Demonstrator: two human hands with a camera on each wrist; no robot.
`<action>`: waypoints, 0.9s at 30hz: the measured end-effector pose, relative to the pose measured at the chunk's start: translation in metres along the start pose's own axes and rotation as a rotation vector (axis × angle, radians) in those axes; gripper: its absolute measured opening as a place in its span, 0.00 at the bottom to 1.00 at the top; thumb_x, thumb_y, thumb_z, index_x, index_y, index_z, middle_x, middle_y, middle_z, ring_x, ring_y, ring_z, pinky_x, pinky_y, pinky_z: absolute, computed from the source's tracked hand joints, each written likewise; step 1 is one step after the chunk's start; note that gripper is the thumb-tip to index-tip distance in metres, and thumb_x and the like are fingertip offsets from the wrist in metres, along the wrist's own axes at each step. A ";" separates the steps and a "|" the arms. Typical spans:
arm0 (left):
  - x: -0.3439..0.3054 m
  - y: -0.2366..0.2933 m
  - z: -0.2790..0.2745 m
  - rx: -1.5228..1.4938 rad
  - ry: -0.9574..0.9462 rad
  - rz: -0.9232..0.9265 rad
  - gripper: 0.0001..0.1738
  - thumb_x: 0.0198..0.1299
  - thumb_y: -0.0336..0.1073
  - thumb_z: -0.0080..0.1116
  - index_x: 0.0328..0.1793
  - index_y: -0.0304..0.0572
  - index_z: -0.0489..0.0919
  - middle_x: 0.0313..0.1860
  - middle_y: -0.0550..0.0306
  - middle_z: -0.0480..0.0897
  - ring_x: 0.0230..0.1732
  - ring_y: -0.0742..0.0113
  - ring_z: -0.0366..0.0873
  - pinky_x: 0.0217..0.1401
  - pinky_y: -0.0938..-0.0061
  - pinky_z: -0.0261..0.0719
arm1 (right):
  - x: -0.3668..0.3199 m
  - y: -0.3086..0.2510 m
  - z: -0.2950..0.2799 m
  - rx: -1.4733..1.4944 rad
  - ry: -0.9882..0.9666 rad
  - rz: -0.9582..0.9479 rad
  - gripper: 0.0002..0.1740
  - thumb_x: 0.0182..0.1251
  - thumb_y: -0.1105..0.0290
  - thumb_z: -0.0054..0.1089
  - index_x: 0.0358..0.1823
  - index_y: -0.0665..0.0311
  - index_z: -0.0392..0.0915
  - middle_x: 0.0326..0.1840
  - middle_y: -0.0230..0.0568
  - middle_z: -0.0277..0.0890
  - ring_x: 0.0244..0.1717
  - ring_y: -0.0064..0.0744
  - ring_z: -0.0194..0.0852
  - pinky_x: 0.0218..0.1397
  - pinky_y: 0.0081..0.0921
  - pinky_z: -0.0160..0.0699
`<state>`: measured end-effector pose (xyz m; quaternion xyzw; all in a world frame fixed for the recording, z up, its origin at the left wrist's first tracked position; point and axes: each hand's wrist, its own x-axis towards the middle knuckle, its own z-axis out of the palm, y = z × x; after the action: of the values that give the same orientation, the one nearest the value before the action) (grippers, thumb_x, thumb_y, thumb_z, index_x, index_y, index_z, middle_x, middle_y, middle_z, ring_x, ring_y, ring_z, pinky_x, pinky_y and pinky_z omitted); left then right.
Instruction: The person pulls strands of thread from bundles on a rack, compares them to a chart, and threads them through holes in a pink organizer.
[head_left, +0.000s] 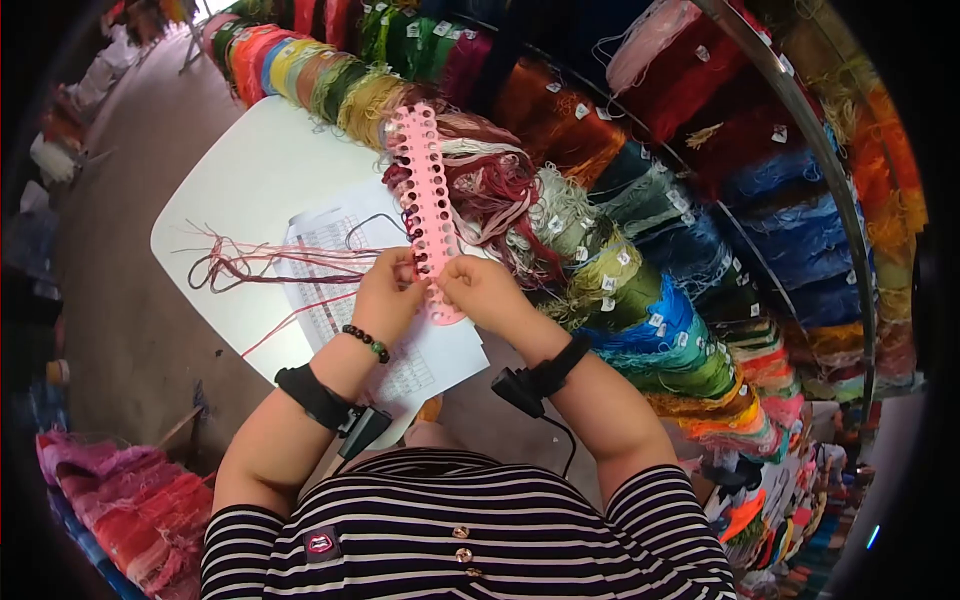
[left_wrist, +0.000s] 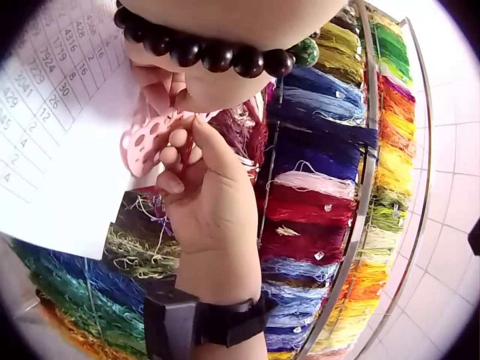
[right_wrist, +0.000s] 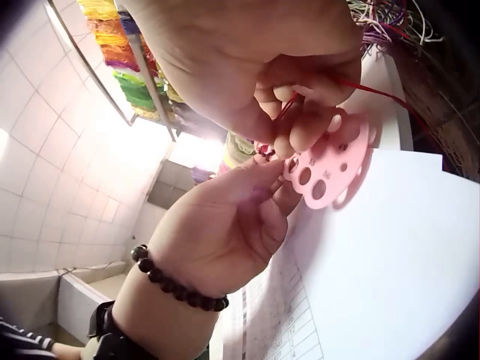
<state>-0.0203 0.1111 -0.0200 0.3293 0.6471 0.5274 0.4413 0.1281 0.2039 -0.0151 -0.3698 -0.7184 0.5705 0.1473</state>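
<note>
A long pink card with holes along both edges (head_left: pixel 428 190) lies over the white table, with dark and red threads looped in its holes. At its lower left edge my left hand (head_left: pixel 390 290) (right_wrist: pixel 225 229) pinches the card's rim. My right hand (head_left: pixel 482 290) (left_wrist: pixel 214 199) is against the other side, fingertips close to the left ones, and pinches a red thread (right_wrist: pixel 382 94). Fingers partly hide where thread and card meet. Loose pink and maroon threads (head_left: pixel 300 265) trail left across the table. The card's rounded end (left_wrist: pixel 142 150) (right_wrist: pixel 330 176) sticks out beyond the fingers.
Printed sheets (head_left: pixel 400 370) lie under the card on the white table (head_left: pixel 215 190). A bundle of maroon and pale thread (head_left: pixel 500 190) is beside the card. Racks of coloured skeins (head_left: pixel 690 340) run along the right; pink and red skeins (head_left: pixel 140 510) are at lower left.
</note>
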 end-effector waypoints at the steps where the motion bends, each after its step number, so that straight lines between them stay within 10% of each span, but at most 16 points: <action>1: -0.003 -0.003 -0.008 0.022 0.013 0.038 0.20 0.57 0.22 0.60 0.56 0.33 0.71 0.32 0.59 0.79 0.31 0.74 0.80 0.33 0.78 0.78 | -0.003 -0.004 0.003 -0.075 -0.007 -0.035 0.09 0.64 0.67 0.58 0.32 0.66 0.80 0.24 0.42 0.80 0.25 0.36 0.81 0.30 0.30 0.76; 4: -0.013 -0.008 -0.028 0.059 -0.010 0.012 0.19 0.57 0.22 0.60 0.56 0.31 0.72 0.32 0.58 0.81 0.31 0.74 0.80 0.34 0.79 0.78 | -0.005 -0.020 0.015 -0.213 -0.070 -0.072 0.08 0.67 0.70 0.58 0.34 0.69 0.79 0.24 0.32 0.78 0.24 0.17 0.71 0.28 0.20 0.70; 20: -0.017 -0.010 -0.050 -0.280 -0.125 -0.071 0.28 0.60 0.18 0.53 0.69 0.33 0.65 0.33 0.58 0.80 0.30 0.76 0.76 0.33 0.81 0.77 | 0.003 -0.034 0.042 -0.523 0.056 -0.268 0.10 0.60 0.64 0.59 0.29 0.64 0.78 0.20 0.47 0.76 0.22 0.47 0.77 0.27 0.36 0.73; 27: -0.018 -0.010 -0.060 0.099 -0.067 0.078 0.31 0.60 0.24 0.57 0.71 0.36 0.64 0.34 0.57 0.82 0.31 0.70 0.80 0.36 0.77 0.79 | 0.007 -0.030 0.037 -0.155 -0.082 -0.055 0.10 0.62 0.64 0.62 0.37 0.63 0.77 0.25 0.41 0.82 0.24 0.38 0.81 0.29 0.37 0.75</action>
<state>-0.0677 0.0698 -0.0226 0.3934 0.6439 0.5001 0.4249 0.0892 0.1804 0.0005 -0.3366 -0.7756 0.5237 0.1046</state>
